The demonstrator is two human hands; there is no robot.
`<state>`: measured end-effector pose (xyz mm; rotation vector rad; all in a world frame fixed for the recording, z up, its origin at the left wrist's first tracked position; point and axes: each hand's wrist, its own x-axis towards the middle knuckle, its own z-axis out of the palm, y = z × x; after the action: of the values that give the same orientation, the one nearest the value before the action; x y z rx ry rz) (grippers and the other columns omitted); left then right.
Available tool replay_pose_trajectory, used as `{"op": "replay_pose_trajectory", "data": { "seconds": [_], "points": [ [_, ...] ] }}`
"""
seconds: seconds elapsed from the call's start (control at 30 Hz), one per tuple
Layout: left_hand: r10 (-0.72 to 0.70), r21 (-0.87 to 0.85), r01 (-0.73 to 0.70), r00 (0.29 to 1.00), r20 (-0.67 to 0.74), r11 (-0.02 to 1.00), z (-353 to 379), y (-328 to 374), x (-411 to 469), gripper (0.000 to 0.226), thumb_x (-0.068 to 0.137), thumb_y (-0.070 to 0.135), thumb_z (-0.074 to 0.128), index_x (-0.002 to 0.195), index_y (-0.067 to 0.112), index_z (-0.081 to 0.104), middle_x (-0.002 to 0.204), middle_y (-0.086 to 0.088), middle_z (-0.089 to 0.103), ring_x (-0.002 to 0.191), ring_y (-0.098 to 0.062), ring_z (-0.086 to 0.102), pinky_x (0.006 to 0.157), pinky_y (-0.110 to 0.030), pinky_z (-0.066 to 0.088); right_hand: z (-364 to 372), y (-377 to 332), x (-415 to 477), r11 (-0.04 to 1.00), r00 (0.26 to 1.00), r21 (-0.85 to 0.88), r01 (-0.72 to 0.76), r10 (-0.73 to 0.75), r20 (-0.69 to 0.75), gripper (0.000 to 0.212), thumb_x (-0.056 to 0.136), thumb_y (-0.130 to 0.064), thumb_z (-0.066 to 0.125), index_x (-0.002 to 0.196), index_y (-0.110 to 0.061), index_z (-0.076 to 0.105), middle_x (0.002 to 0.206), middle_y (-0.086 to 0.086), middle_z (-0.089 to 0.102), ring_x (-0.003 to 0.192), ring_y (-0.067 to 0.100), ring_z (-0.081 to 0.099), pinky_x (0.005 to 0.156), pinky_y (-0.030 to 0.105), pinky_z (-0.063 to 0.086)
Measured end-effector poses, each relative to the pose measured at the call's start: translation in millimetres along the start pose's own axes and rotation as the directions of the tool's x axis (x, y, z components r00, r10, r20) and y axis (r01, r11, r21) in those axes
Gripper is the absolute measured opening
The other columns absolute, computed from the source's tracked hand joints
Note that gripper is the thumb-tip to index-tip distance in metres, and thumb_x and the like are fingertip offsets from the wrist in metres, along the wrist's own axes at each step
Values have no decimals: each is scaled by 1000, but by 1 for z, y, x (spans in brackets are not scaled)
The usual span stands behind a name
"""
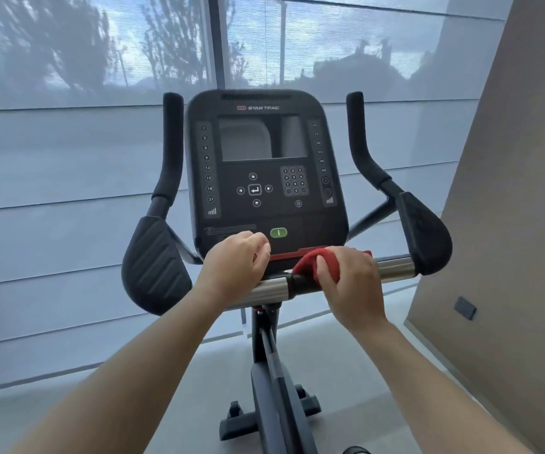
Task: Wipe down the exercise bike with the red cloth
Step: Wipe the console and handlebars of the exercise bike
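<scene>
My right hand [351, 283] has its fingers clamped on the red cloth [310, 262], pressing it onto the handlebar [272, 288] of the exercise bike [266, 165] just below the console, while my left hand [233, 267] rests beside it, fingers curled together around the bar's steel sleeve.

Red cloth [310, 262] (black console [264, 158])

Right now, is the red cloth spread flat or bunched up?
Bunched up. The red cloth is gathered under the right hand, which presses it on the handlebar.
</scene>
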<state>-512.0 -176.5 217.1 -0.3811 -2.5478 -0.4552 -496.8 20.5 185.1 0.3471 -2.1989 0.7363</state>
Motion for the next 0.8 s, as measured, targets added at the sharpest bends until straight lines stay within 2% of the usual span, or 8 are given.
{"op": "replay_pose_trajectory", "data": {
  "seconds": [0.1,0.17,0.3,0.37,0.53,0.6,0.7,0.8],
  "points": [
    [17,-14,-16,1000,20,1000,0,-2,1,28,95,31,38,92,19,62,86,4,62,81,-17,57,66,-36,50,-27,10,19,920,932,221,-324,351,-92,27,96,-31,42,88,-13,60,75,-3,61,76,19,60,78,39,50],
    [20,-20,-20,999,31,1000,1,-4,2,27,95,32,38,92,21,62,87,5,62,82,-16,57,65,-35,49,-47,16,32,883,893,255,-394,433,-120,27,97,-33,41,91,-15,60,75,-4,60,76,16,59,78,40,53],
    [-3,-53,5,999,47,999,6,-1,13,23,95,34,41,97,28,63,90,13,59,85,-12,57,63,-28,44,-71,12,40,951,933,112,-289,306,-188,32,98,-34,40,102,-9,59,88,7,65,85,24,61,85,48,52],
    [2,-80,1,999,49,997,10,5,19,23,95,35,42,98,28,63,90,13,58,85,-11,56,63,-27,42,-77,9,37,980,963,22,-196,196,-186,35,96,-35,39,101,-8,60,86,5,64,82,23,60,85,51,50],
    [49,-123,-37,994,95,992,22,20,23,26,95,37,39,100,28,63,98,11,61,86,-11,54,64,-29,44,-84,16,22,983,992,-166,-74,54,-117,36,93,-37,37,96,-12,62,84,3,66,76,15,55,88,39,42],
    [53,-121,-41,993,101,992,22,21,24,28,96,37,38,100,27,63,100,9,62,89,-13,56,68,-31,47,-83,22,21,973,997,-230,-20,4,-72,36,92,-39,35,92,-15,61,84,0,65,74,13,53,85,35,36],
    [35,-120,-22,993,109,993,23,21,26,29,96,38,36,100,26,63,100,7,61,93,-16,58,71,-33,49,-63,24,21,960,996,-281,17,8,88,25,92,-36,44,90,-17,60,84,-2,63,78,18,56,85,36,35],
    [48,-102,-36,993,110,994,25,23,25,31,96,38,36,101,25,63,102,6,62,92,-16,58,67,-31,46,-29,18,11,973,979,-230,2,45,199,25,93,-40,46,100,-21,61,98,-4,64,93,18,57,96,40,33]
  ]
}}
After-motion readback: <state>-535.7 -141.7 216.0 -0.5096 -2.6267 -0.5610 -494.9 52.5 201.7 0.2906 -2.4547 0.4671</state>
